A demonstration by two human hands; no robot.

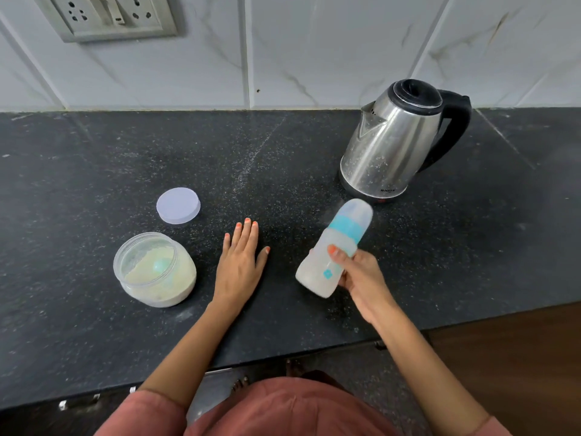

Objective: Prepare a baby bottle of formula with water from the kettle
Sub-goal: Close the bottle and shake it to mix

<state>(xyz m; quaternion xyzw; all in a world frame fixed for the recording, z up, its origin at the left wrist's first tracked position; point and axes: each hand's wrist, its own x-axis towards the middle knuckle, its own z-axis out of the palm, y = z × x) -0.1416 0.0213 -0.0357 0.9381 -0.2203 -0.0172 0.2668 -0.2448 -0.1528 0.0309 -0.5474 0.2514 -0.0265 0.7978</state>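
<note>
My right hand (pixel 358 275) grips a baby bottle (pixel 317 272) around its lower half, above the counter. The bottle is tilted, its capped top pointing up and right toward the kettle; it has a teal collar, a clear cap and whitish liquid inside. My left hand (pixel 240 262) lies flat, palm down, fingers together on the black counter, holding nothing. The steel kettle (pixel 393 143) with a black lid and handle stands at the back right, lid down. An open jar of pale formula powder (pixel 155 269) with a teal scoop in it sits left of my left hand.
The jar's round pale lid (pixel 178 205) lies on the speckled black counter (pixel 94 171) behind the jar. A wall socket panel (pixel 107 15) is set in the tiled wall at upper left. The counter's front edge runs near my body; wood floor shows at lower right.
</note>
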